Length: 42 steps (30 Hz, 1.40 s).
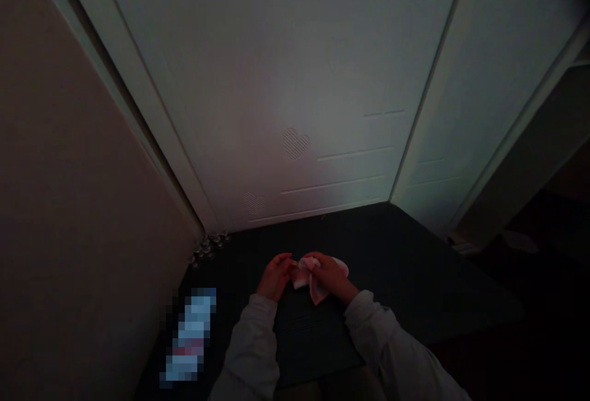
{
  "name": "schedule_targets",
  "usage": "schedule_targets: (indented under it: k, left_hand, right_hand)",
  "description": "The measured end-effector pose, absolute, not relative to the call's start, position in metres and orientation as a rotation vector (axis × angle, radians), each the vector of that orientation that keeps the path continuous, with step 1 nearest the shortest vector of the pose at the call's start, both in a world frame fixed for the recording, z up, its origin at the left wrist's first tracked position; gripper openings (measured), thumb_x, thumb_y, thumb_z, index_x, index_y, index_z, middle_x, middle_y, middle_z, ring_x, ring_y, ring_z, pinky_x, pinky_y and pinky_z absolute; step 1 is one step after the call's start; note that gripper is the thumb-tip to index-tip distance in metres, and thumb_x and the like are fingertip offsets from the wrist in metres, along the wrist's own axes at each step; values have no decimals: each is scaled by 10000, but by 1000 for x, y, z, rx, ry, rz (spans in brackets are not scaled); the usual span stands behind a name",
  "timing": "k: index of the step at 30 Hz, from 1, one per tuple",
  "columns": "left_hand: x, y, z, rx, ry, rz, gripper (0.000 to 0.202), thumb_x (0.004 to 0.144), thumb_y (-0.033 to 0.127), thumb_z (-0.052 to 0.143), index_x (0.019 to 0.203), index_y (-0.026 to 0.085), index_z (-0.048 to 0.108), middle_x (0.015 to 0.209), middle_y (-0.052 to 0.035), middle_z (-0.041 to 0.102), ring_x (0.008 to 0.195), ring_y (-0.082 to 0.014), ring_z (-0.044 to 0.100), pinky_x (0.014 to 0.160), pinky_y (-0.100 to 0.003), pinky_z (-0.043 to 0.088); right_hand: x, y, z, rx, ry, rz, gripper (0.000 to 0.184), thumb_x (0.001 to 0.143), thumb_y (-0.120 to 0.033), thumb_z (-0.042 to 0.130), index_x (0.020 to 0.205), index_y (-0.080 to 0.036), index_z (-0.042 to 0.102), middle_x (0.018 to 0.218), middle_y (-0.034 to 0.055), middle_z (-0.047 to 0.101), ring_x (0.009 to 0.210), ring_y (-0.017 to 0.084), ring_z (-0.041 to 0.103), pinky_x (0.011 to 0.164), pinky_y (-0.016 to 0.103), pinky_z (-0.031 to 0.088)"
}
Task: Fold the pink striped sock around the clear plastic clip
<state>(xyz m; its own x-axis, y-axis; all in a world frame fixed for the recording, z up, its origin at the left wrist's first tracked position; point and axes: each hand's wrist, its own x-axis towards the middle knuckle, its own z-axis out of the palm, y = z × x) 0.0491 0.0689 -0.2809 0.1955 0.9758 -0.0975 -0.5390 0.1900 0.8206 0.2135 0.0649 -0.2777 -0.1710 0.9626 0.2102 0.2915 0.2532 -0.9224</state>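
Okay, nearest first: sleeves (255, 339) reach over the near edge of the tabletop (391, 278), so a low forearm could snag fabric there. Blurred item (190, 336) lies left of the left sleeve, near the left edge; can't tell what it is. A wide left elbow could knock it, maybe off.

Cloth (318, 291), pink and white, is between the hands, in from the near edge. Right hand (329, 273) pinches it from above; loose folds hang below the fingers and poke out past the knuckles. Left hand (275, 277) is curled at the cloth's left end; can't tell whether it grips cloth, something small, or nothing. Risk, my read: a one-sided pinch could let the cloth twist or slip, and in dim light anything small dropped on the dark surface is easy to lose.

Room: mostly right of the right hand, though that edge fades into shadow. Left is tighter: small cluster (209, 246) sits in the far left corner by the wall (83, 204); a sweep that way could scatter it. White panel (295, 69) closes the far edge, so a long forward push hits it.
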Motion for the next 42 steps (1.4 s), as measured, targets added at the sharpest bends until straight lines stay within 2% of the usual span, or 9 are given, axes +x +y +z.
schedule_targets:
  k: [11, 27, 31, 36, 42]
  left_hand:
    - [47, 69, -273, 697, 727, 1194, 315, 612, 227, 717, 873, 133, 567, 717, -42, 648, 654, -136, 592, 639, -272, 421]
    - [49, 69, -275, 732, 719, 1173, 289, 631, 213, 695, 876, 133, 563, 730, -52, 642, 666, -154, 590, 657, -297, 420]
    - [48, 69, -276, 732, 702, 1185, 301, 627, 216, 701, 881, 135, 562, 738, -50, 638, 658, -150, 587, 657, -303, 424]
    - [47, 69, -277, 716, 699, 1191, 297, 632, 230, 702, 878, 133, 567, 718, -46, 641, 649, -138, 589, 650, -283, 425]
    - [48, 70, -278, 716, 713, 1194, 305, 621, 230, 709, 873, 130, 569, 704, -42, 644, 622, -130, 589, 594, -256, 416]
  right_hand:
    - [211, 66, -274, -1263, -1666, 942, 181, 765, -318, 453, 704, -178, 551, 641, -16, 564, 629, 143, 525, 550, 234, 368]
    - [212, 65, -273, -1164, -1624, 1061, 240, 757, -322, 470, 914, -185, 589, 895, 39, 635, 830, 190, 570, 727, 296, 432]
    - [212, 63, -275, -1188, -1674, 975, 270, 806, -359, 406, 896, -179, 586, 851, 45, 635, 790, 190, 572, 684, 289, 423]
    - [209, 60, -278, -1214, -1768, 836, 213, 827, -310, 369, 737, -186, 518, 693, 5, 573, 656, 154, 526, 587, 253, 375]
    - [205, 57, -282, -1194, -1806, 791, 216, 850, -284, 318, 708, -192, 452, 681, 7, 535, 637, 147, 510, 565, 247, 356]
